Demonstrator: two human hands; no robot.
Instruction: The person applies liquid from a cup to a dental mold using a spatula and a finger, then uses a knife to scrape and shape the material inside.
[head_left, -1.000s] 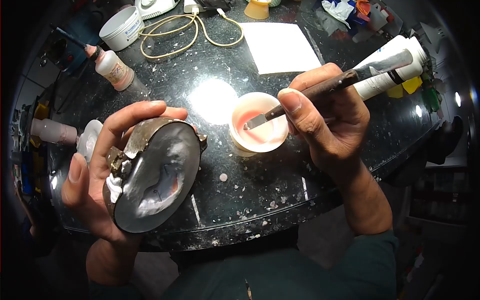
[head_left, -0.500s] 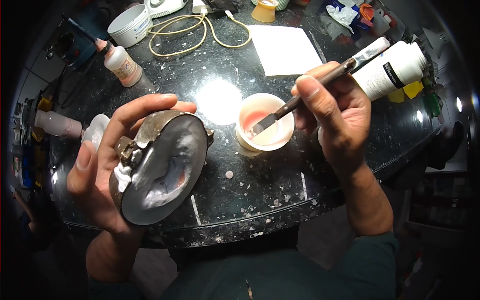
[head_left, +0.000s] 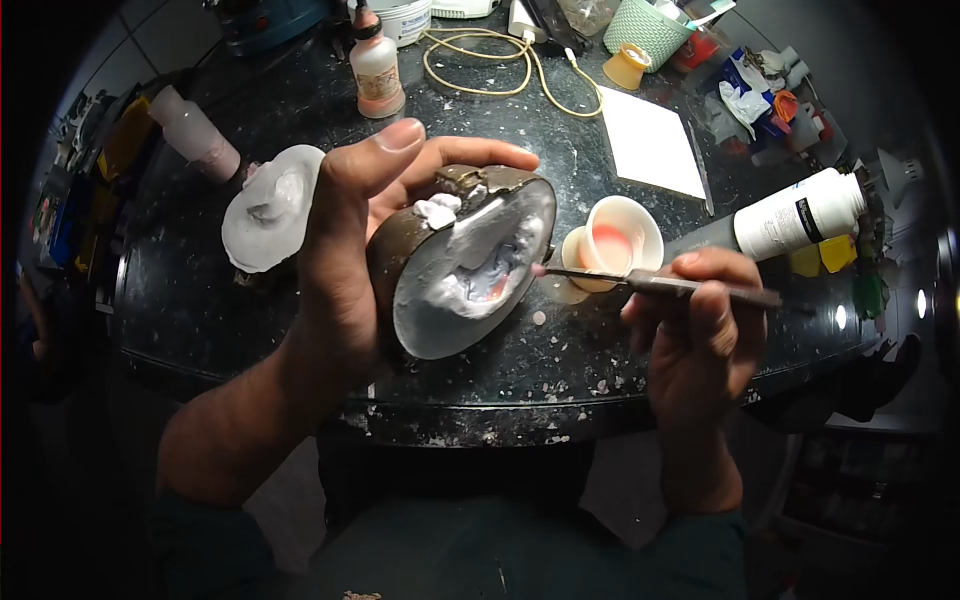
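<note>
My left hand [head_left: 345,220] grips a metal dental flask half [head_left: 430,320] filled with white plaster, tilted with its face toward me. A hollow in the plaster shows some pink inside, and a white lump clings to the upper rim. Pinched in my right hand [head_left: 705,335] is a dark-handled spatula [head_left: 660,284], held nearly level. A small pink blob sits on its tip, close to the flask's right edge. Just behind the blade stands a pale cup [head_left: 650,222] with pink material inside.
Another plaster-filled piece [head_left: 265,235] lies on the left of the dark table. Pink-tinted bottles [head_left: 378,75] stand behind, with a cable [head_left: 480,90], a white sheet [head_left: 650,145] and a green basket [head_left: 640,35]. A white bottle [head_left: 790,215] lies at right.
The spatula has come out of the cup and swung left toward the flask, with pink material on its tip. The flask has moved right, nearer the cup, and the camera view has shifted.
</note>
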